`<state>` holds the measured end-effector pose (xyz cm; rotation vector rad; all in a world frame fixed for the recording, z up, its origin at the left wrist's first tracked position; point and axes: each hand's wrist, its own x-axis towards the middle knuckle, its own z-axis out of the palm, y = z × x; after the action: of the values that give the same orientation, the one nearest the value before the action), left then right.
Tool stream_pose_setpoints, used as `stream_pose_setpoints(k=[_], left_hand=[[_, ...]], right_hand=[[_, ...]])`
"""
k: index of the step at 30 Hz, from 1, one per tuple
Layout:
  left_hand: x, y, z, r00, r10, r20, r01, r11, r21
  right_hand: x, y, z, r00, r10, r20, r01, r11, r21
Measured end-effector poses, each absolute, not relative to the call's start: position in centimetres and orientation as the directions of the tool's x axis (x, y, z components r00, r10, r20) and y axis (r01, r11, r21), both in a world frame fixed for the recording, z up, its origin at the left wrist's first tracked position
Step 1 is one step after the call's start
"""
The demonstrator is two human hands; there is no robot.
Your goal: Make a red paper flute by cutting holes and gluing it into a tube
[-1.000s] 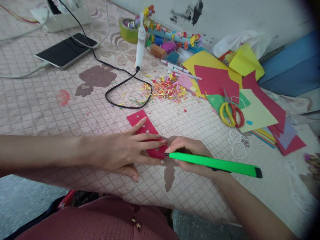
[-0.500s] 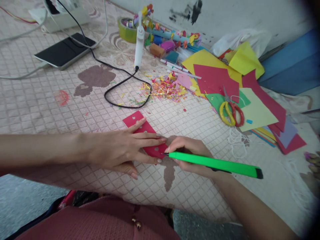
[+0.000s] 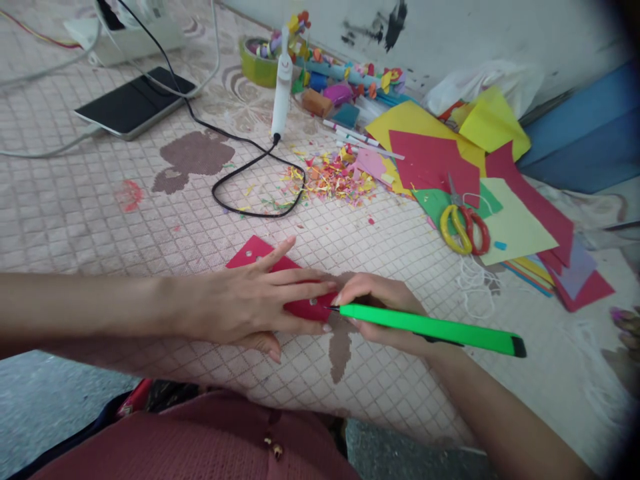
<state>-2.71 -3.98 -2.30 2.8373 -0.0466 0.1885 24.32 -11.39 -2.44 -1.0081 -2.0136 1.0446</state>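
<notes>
Fingers spread, my left hand (image 3: 250, 303) lies flat on a strip of red paper (image 3: 242, 259) that has small round holes in it. The palm and fingers hide the middle of the strip. In my right hand (image 3: 387, 297) is a bright green utility knife (image 3: 430, 328) with a black end, gripped near its front. Its thin dark tip touches or hovers just over the paper's right end, close to a hole; which of the two I cannot tell.
Coloured paper sheets (image 3: 435, 160) and scissors (image 3: 463, 227) lie to the right. Paper scraps (image 3: 337, 177), a white glue gun (image 3: 283, 97) with a looping black cable (image 3: 215, 190), and yellow tape (image 3: 257, 67) are farther back. A phone-like device (image 3: 135, 103) sits at left.
The red strip has turned under my left hand, its far end swinging left and toward me. My left hand has shifted slightly right. The knife stays nearly in place.
</notes>
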Motion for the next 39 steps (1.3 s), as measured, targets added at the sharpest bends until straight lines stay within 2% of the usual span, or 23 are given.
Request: stream_pose_setpoints(k=[4,11,17,24,31,39], left_hand=[[-2.5,-3.7,-2.3,0.989,-0.045,0.139,-0.087,-0.947,0.31],[-2.7,-4.3,-2.3,0.993,0.016,0.12,-0.025,-0.941,0.336],[-2.5,-4.9,-2.5,0.989,0.065,0.132,0.021,-0.95,0.31],[-2.6,-3.6,-2.2,0.993,-0.052,0.11,-0.089,-0.928,0.363],[-2.7,-4.0,-2.4,0.995,-0.02,0.099,-0.048,-0.954,0.296],[-2.9,-5.4,-2.6,0.992,0.066,0.11,0.045,-0.981,0.187]], right_hand=[[24.3,-11.4,-2.5,-0.494,0.849,0.189,0.338,0.388,-0.858],[24.1,-11.4,-2.1,-0.466,0.861,0.206,0.342,0.39,-0.855],[24.0,-11.4,-1.8,-0.469,0.867,0.169,0.359,0.362,-0.86],[24.1,-11.3,-2.2,-0.473,0.86,0.192,0.356,0.385,-0.851],[24.1,-11.3,-1.2,-0.492,0.856,0.159,0.339,0.357,-0.871],[24.3,-11.4,-2.0,-0.471,0.861,0.191,0.36,0.385,-0.849]])
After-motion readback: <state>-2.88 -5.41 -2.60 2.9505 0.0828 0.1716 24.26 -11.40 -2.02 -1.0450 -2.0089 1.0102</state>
